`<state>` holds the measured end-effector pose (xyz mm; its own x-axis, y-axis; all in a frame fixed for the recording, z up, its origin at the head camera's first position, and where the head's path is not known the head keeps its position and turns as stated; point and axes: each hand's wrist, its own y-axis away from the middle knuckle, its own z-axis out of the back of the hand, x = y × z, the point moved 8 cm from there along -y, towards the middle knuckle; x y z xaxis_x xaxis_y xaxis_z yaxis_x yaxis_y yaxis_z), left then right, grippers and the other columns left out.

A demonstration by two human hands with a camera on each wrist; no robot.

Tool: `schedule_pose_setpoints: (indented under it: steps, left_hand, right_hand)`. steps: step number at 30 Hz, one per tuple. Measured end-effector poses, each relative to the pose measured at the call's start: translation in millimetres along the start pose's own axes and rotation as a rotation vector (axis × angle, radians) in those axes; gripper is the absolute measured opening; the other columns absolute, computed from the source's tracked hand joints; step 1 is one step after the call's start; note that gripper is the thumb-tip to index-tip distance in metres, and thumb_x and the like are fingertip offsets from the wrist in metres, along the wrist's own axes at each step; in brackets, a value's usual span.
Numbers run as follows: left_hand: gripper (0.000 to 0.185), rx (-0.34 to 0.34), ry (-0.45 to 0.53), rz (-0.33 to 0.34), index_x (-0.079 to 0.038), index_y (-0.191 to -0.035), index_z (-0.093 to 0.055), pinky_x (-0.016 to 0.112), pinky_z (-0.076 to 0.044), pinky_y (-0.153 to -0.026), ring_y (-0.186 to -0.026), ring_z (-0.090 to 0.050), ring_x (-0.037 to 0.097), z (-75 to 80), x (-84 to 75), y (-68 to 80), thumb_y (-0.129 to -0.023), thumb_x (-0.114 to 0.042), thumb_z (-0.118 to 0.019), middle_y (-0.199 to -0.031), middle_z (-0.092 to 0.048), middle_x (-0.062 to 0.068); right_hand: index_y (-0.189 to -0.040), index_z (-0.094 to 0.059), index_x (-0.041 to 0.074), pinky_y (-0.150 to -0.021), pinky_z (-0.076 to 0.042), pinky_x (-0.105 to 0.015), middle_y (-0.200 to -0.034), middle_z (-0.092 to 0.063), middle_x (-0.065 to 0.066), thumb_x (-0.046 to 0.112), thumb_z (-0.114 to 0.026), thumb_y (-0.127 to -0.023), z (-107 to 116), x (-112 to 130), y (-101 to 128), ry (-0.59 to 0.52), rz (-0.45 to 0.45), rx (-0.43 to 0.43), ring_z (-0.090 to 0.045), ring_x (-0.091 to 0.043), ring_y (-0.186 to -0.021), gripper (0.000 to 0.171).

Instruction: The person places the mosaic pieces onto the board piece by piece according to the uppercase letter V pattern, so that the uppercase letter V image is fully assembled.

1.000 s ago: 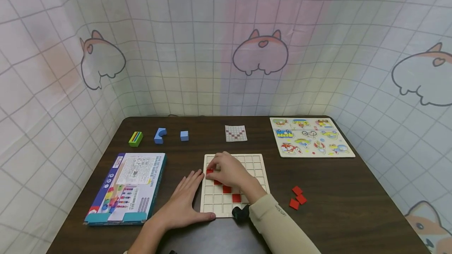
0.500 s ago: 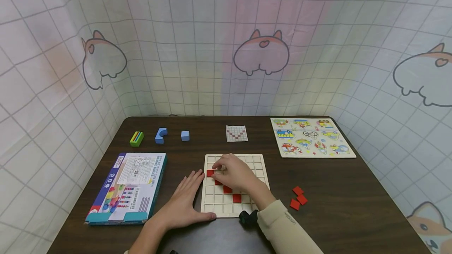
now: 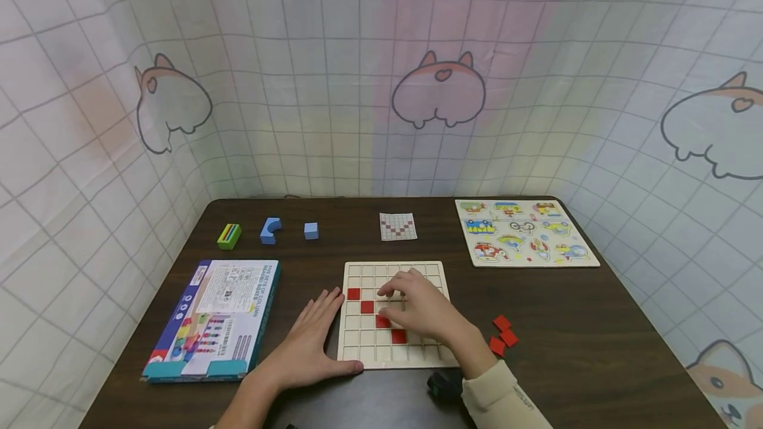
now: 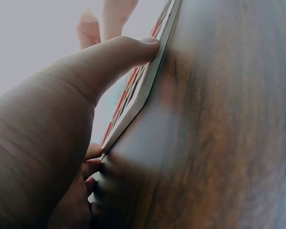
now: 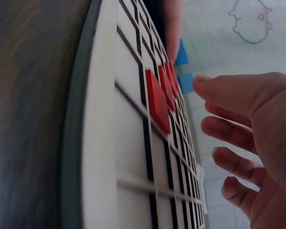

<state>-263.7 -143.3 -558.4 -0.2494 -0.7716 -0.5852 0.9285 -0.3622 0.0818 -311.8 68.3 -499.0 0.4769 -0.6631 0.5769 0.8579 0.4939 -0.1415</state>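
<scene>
A cream square board (image 3: 357, 351) with a raised grid lies on the table. Several red square tiles (image 3: 354, 294) sit in its cells, stepping diagonally from the left side toward the front. My left hand (image 3: 310, 343) rests flat at the board's left edge, fingers spread, its thumb on the near left corner; the left wrist view shows that thumb (image 4: 128, 52) on the rim. Over the middle of the board hovers my right hand (image 3: 420, 306), fingers loosely bent. In the right wrist view the thumb (image 5: 229, 90) stands apart from the fingers, with nothing between them.
Several loose red tiles (image 3: 497, 346) lie right of the board. Behind it is a small pattern card (image 3: 398, 226). A boxed set (image 3: 229, 323) lies left; blue blocks (image 3: 311, 230) and a green striped block (image 3: 229, 236) stand behind that. A picture puzzle board (image 3: 524, 234) occupies the back right.
My right hand has left the red tile in the far left of the row and moved right and nearer, uncovering the tiles. My left hand has stayed at the board's edge.
</scene>
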Motion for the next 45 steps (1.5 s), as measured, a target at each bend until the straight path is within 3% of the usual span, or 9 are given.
schedule_pose_setpoints:
  steps: [19,27,33,40,45]
  left_hand:
    - [0.139,0.008,0.010,0.010,-0.023,-0.180,-0.018,0.062,-0.007,-0.143,-0.177,-0.008,0.032,-1.4,-0.3,-0.6,-0.075,-0.092,-0.079,-0.189,-0.016,0.001]
    - [0.140,0.008,0.010,0.014,-0.023,-0.180,-0.019,0.062,-0.007,-0.143,-0.177,-0.008,0.032,-1.1,0.3,-0.7,-0.075,-0.091,-0.079,-0.189,-0.016,0.001]
    - [0.140,0.007,0.010,0.020,-0.023,-0.180,-0.019,0.062,-0.007,-0.143,-0.177,-0.008,0.033,-0.5,0.9,-0.5,-0.075,-0.091,-0.080,-0.188,-0.017,0.002]
    - [0.139,0.011,0.015,0.021,-0.023,-0.180,-0.019,0.062,-0.007,-0.143,-0.177,-0.009,0.033,-1.0,0.2,-0.2,-0.075,-0.090,-0.081,-0.188,-0.017,0.002]
    - [0.139,0.010,0.016,0.013,-0.023,-0.180,-0.018,0.062,-0.007,-0.143,-0.177,-0.008,0.032,-0.7,-0.2,-0.5,-0.075,-0.091,-0.080,-0.189,-0.016,0.002]
  right_hand:
    - [-0.116,-0.083,0.023,-0.096,-0.057,-0.041,-0.119,-0.077,0.010,0.032,-0.089,-0.095,22.9,-25.3,45.0,0.066,-0.039,-0.036,-0.058,-0.013,-0.109,0.024]
    - [-0.114,-0.083,0.023,-0.088,-0.055,-0.032,-0.116,-0.078,0.012,0.031,-0.091,-0.094,29.7,-34.2,68.0,0.086,-0.024,-0.061,-0.056,-0.012,-0.104,0.023]
    - [-0.114,-0.082,0.022,-0.090,-0.056,-0.034,-0.116,-0.077,0.012,0.027,-0.092,-0.093,38.9,-40.0,84.8,0.095,0.017,-0.121,-0.057,-0.012,-0.104,0.024]
    - [-0.114,-0.082,0.026,-0.096,-0.058,-0.036,-0.117,-0.074,0.019,0.028,-0.093,-0.092,51.9,-55.4,103.6,0.130,-0.038,-0.145,-0.055,-0.005,-0.106,0.025]
    - [-0.115,-0.082,0.028,-0.092,-0.057,-0.035,-0.116,-0.074,0.020,0.029,-0.094,-0.092,61.3,-63.4,118.8,0.135,-0.039,-0.149,-0.055,-0.005,-0.105,0.027]
